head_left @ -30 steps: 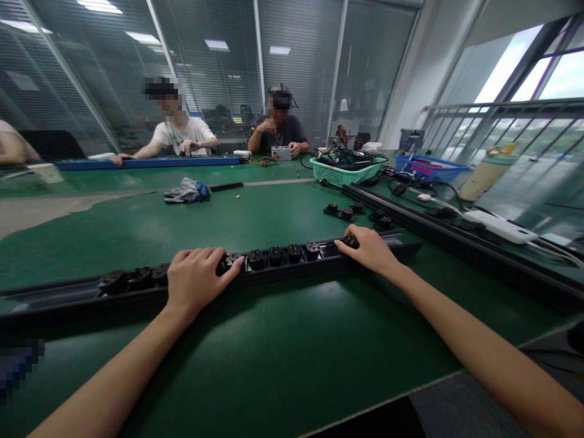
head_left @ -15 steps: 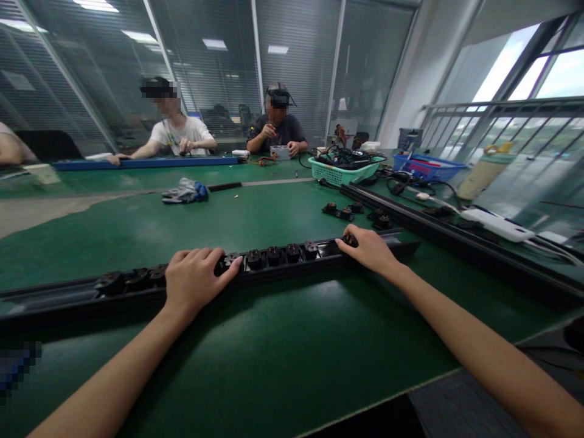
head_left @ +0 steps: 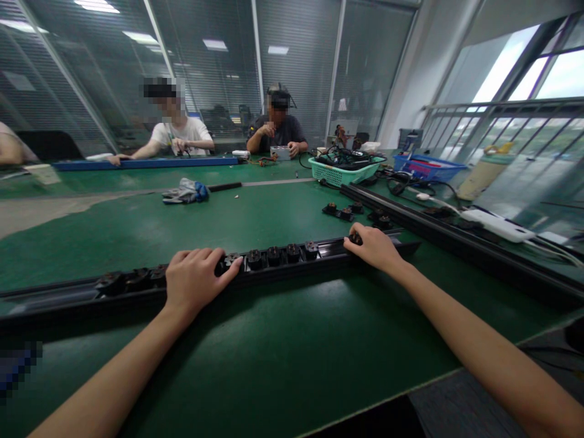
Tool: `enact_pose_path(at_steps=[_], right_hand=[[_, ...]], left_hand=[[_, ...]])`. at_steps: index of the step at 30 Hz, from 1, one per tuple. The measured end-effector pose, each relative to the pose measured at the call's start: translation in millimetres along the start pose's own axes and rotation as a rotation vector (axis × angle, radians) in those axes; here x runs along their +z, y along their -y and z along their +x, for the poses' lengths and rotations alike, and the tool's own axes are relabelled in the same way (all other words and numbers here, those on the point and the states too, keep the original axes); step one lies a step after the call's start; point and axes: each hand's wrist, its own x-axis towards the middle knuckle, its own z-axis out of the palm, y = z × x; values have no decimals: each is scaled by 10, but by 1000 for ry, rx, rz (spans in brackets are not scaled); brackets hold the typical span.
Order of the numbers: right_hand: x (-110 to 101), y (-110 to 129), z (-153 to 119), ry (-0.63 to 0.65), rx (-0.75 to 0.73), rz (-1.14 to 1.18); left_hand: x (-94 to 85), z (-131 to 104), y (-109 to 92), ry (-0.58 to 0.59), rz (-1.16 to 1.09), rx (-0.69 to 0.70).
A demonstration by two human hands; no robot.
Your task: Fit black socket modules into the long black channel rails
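Note:
A long black channel (head_left: 269, 275) lies across the table, with several black socket modules (head_left: 274, 255) seated in a row inside it. My left hand (head_left: 191, 283) wraps over the channel left of its middle, fingers on the far side and thumb along the modules. It covers part of the row. Toward the channel's right end, my right hand (head_left: 371, 246) pinches a black socket module (head_left: 356, 239) at the channel. Its fingers partly hide that module. Between this module and the row, a bare stretch of channel shows.
Loose socket modules (head_left: 345, 213) lie beyond the channel. A second black channel (head_left: 456, 243) runs along the right, beside a white power strip (head_left: 497, 225). Further back are a green basket (head_left: 337, 175) of cables, a blue basket (head_left: 429, 168) and gloves (head_left: 185, 191). Two people work across the table.
My right hand has moved slightly to the right along the channel with the socket module in its fingers. My left hand has stayed in place.

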Motion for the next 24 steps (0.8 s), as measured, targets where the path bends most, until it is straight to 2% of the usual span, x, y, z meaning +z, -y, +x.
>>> enact_pose_path(at_steps=[24], right_hand=[[-2,-14,7,18,7,-4]], left_hand=[[18,-11,20,-18,11,4]])
